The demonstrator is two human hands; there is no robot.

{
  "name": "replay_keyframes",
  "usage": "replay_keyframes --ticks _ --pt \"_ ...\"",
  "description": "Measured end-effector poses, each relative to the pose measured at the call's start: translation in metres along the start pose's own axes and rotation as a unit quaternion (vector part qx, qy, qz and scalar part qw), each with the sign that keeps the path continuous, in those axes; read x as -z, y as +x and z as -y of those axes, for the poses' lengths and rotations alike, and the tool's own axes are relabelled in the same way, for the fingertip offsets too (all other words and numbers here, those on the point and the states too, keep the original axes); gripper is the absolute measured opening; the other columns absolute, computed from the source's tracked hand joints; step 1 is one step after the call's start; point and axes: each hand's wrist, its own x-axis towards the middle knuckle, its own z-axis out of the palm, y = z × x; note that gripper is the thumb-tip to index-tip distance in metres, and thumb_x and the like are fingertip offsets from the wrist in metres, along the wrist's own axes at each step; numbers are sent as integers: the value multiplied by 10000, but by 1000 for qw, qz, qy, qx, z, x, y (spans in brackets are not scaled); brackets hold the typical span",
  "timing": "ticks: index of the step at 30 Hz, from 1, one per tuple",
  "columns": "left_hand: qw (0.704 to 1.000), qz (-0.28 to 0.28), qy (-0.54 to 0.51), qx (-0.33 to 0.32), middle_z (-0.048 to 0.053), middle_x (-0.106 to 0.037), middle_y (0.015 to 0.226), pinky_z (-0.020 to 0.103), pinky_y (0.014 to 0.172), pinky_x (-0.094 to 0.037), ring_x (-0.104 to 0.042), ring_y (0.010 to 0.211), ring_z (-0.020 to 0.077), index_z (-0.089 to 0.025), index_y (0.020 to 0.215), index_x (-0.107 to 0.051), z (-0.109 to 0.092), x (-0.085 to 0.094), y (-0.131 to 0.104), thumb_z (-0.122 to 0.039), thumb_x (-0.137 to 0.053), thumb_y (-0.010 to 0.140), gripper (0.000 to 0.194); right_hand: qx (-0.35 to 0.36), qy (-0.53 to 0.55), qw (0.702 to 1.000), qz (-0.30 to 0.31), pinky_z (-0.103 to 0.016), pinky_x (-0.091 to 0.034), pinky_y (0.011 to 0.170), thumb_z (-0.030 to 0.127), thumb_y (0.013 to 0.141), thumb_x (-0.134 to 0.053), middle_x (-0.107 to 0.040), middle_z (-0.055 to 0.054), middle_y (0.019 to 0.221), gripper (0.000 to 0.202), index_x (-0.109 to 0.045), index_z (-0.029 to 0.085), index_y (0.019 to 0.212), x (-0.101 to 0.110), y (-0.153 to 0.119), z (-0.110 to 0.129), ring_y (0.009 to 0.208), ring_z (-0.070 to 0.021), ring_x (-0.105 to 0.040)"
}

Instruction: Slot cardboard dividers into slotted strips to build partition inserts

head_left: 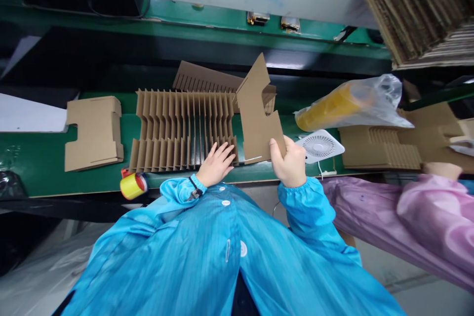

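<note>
My right hand grips the lower right edge of a flat cardboard piece with a notch in its side, tilted up off the bench. Just left of it stands a cardboard divider grid made of many upright slats. Spread over the grid's lower right corner, my left hand rests with its fingers extended on the slat edges. Behind the grid lies a slotted cardboard strip, partly hidden. A thin white strip shows under the held piece's lower edge.
A folded cardboard piece and a yellow tape roll are at left. To the right are a white fan, a bagged yellow roll and more cardboard near a co-worker's pink sleeve. Stacked cardboard overhangs top right.
</note>
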Motion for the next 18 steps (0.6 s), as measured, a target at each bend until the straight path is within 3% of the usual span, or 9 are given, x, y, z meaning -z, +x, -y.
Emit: replay_keyframes --ticks 18 --pt "1000 1 3 10 162 -478 1409 661 1068 -308 -362 1355 383 -177 1169 -633 -9 0 8 -252 -559 908 281 -6 -49 993 104 -382 -510 685 372 886 -386 -721 -144 836 351 -643 146 964 -20 11 -3 758 -293 -670"
